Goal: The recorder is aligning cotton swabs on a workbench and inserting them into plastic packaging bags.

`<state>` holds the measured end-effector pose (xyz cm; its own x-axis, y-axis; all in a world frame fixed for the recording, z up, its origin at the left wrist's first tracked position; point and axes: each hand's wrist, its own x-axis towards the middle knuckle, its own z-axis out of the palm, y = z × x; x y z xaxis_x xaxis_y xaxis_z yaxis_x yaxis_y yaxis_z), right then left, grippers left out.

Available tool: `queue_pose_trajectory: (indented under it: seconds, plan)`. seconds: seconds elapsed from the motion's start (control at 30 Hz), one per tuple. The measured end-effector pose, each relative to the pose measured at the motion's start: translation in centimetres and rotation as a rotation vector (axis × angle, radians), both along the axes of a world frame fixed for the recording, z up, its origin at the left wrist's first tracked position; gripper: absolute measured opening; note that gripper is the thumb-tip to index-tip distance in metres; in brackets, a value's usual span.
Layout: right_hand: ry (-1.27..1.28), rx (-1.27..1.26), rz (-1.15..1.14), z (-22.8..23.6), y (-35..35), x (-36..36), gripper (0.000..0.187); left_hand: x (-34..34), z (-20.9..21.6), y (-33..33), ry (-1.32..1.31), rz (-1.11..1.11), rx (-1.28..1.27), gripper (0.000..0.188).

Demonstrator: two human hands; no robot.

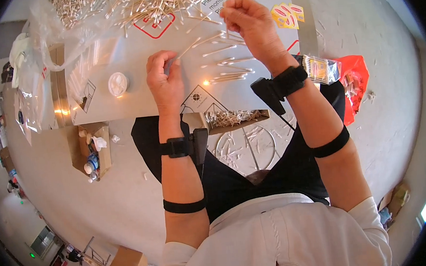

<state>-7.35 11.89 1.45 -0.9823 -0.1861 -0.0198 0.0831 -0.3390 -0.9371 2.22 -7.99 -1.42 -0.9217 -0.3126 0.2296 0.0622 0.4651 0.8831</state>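
Observation:
My left hand point(165, 79) is closed over the grey tabletop point(140, 101), its thumb and forefinger pinching a cotton swab point(186, 49) that slants up to the right. Farther right, my right hand point(253, 24) is raised with its fingertips pinched together; what they hold, if anything, is too small to make out. Between and below the hands, several loose cotton swabs point(228, 76) lie roughly side by side. A large heap of cotton swabs point(163, 4) covers the far part of the table, partly inside a clear plastic bag point(47, 26).
A small round white tub point(118, 84) stands left. Yellow-and-white cards point(286, 16) lie at the far right. A clear packet of swabs point(320, 69) and a red bag point(353, 84) are at the right edge. Below the table sit a box of swabs point(234, 119) and a cardboard box point(90, 152).

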Motion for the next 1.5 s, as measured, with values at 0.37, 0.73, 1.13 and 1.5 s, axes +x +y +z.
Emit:
queue_pose_trajectory:
  seconds: [0.37,0.73,1.13,1.5]
  plan:
    - [0.066,0.651,0.468,5.9,6.5,13.0,0.011,1.6,0.7,-1.4,-0.097,0.025,0.004,0.019]
    - [0.316,1.008,-0.058,0.8,6.1,11.4,0.021,0.6,0.7,0.1,-0.073,0.044,-0.382,0.021]
    - [0.515,1.154,-0.05,-1.1,4.9,8.1,0.008,-3.7,1.3,2.6,0.0,-0.194,-0.537,0.016]
    - [0.44,0.919,-0.266,-1.2,4.0,5.7,0.031,-0.5,0.6,3.7,0.072,-0.062,-0.29,0.041]
